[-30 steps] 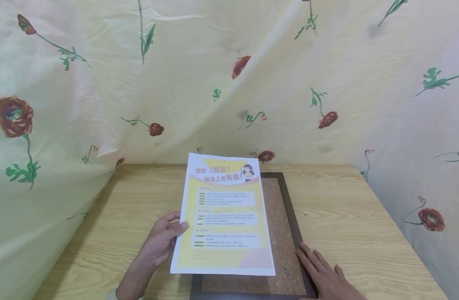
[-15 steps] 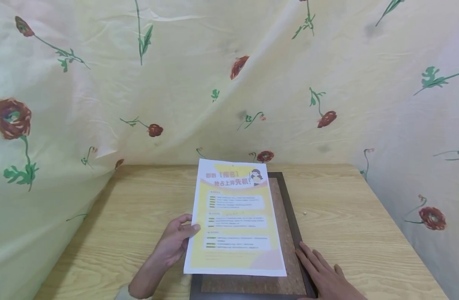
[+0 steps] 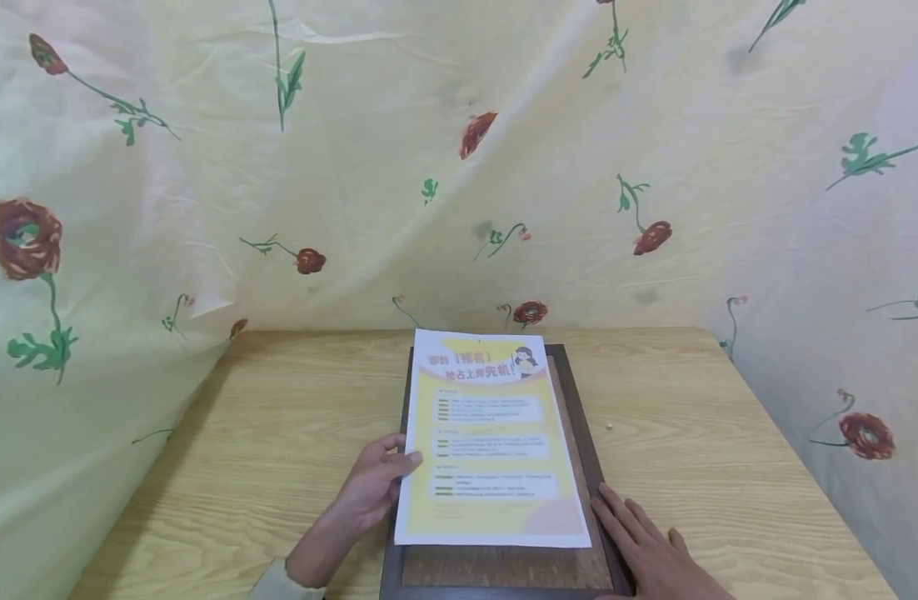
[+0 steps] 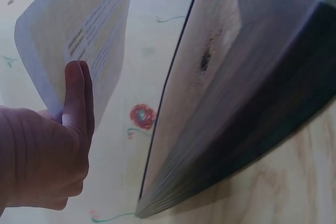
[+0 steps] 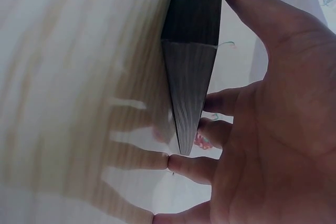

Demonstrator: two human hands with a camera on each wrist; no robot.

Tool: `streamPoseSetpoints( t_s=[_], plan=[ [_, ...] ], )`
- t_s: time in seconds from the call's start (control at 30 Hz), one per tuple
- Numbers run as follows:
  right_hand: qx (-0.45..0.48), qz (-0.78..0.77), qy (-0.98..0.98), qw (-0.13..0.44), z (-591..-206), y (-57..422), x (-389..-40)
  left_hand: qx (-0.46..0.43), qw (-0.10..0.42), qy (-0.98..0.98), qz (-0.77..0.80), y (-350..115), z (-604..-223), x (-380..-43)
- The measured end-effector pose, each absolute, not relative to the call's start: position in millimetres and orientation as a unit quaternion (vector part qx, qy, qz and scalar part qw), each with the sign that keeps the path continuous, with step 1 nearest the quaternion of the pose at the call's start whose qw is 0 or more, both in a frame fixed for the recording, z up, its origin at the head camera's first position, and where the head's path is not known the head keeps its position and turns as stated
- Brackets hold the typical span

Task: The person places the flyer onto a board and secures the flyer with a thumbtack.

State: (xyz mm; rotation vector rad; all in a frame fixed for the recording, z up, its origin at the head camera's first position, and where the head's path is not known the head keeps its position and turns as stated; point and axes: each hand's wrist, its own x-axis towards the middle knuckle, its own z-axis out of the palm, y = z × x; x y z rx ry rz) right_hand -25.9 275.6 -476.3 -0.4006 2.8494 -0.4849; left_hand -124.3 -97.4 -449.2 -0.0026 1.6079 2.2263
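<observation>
A printed yellow-and-white paper sheet [image 3: 496, 492] tilts above a dark-framed cork board [image 3: 504, 568], with a visible gap between them in the left wrist view. My left hand [image 3: 372, 483] pinches the sheet by its left edge, thumb on the printed face. Much of the cork and the frame's left part are hidden under the paper. At the frame's lower right edge, my right hand [image 3: 646, 546] rests with fingers extended. The right wrist view has some fingertips touching the table beside the frame [image 5: 189, 72].
The board lies on a light wood-grain table [image 3: 279, 417]. A tiny pale round object [image 3: 610, 427] sits to the right of the board. Cream cloth with red flowers [image 3: 354, 167] hangs behind and at both sides.
My left hand has carried the sheet to the right and slightly lower, so it covers more of the cork board. The right hand and the board have stayed put.
</observation>
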Motion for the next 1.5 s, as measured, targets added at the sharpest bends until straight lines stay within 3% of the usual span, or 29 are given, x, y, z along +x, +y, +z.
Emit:
streamPoseSetpoints(
  t_s=[1.5],
  plan=[
    [-0.151, -0.165, 0.97, 0.09, -476.4, 277.3, -25.1, -0.052, 0.208, 0.626, 0.75, -72.3, -482.1, -133.2]
  ],
)
